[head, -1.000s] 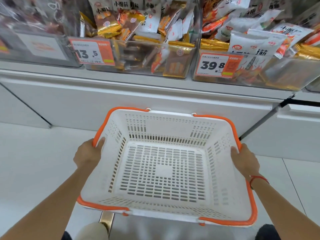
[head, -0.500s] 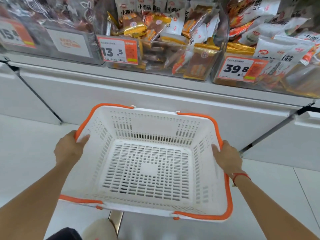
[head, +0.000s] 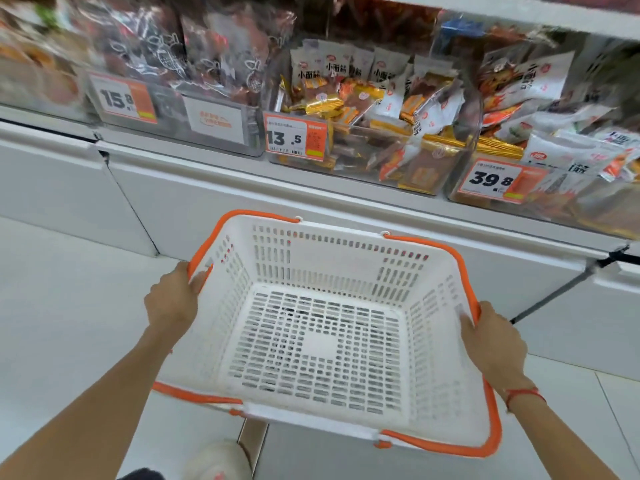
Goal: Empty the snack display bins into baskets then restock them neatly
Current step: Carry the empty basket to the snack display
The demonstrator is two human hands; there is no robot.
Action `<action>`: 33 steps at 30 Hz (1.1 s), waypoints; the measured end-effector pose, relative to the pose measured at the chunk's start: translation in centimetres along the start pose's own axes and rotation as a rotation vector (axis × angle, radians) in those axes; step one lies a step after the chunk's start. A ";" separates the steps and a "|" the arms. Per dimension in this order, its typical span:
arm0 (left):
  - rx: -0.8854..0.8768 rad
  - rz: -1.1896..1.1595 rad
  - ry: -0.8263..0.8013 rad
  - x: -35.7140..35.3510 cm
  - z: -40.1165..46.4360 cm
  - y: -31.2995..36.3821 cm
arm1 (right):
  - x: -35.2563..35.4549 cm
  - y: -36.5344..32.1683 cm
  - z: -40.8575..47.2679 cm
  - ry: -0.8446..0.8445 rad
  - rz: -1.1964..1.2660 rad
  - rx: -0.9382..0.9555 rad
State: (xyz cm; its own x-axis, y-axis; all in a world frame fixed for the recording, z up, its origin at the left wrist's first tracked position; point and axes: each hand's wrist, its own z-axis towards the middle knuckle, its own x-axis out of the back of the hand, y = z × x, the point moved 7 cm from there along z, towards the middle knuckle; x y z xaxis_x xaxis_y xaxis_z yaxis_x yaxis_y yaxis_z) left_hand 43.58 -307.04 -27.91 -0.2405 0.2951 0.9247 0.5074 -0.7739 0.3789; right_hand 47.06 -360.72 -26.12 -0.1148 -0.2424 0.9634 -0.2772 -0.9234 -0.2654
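Note:
I hold an empty white basket (head: 346, 265) with orange handles in front of me, below the shelf. My left hand (head: 171, 299) grips its left rim and my right hand (head: 491, 341) grips its right rim. Above it on the shelf stands a clear snack bin (head: 367, 157) tagged 13.5, full of gold, orange and white packets. To its right is a bin (head: 547, 188) tagged 39.8 with white and red packets. Left of it is a bin (head: 166, 98) tagged 15.8 with dark packets.
A white cabinet front (head: 207, 209) runs under the shelf, with a black seam at the left and a dark gap at the right. The floor (head: 69, 323) is pale tile. My shoe (head: 218, 459) shows at the bottom edge, beside a metal floor strip.
The view has swung left and up along the shelf, bringing the 15.8 bin into sight. The basket stays in both hands and now sits right of centre.

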 end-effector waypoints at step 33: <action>-0.256 -0.295 0.139 17.9 -7.2 15.9 | 22.7 8.9 -5.3 0.275 0.706 0.042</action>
State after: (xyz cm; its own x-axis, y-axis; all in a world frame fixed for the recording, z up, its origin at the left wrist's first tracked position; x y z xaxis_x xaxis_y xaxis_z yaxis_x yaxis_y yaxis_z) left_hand 41.35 -318.07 -5.63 -0.4628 0.4601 0.7577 0.1820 -0.7872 0.5892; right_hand 36.96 -372.86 -6.79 -0.4869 -0.7024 0.5192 -0.0134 -0.5883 -0.8085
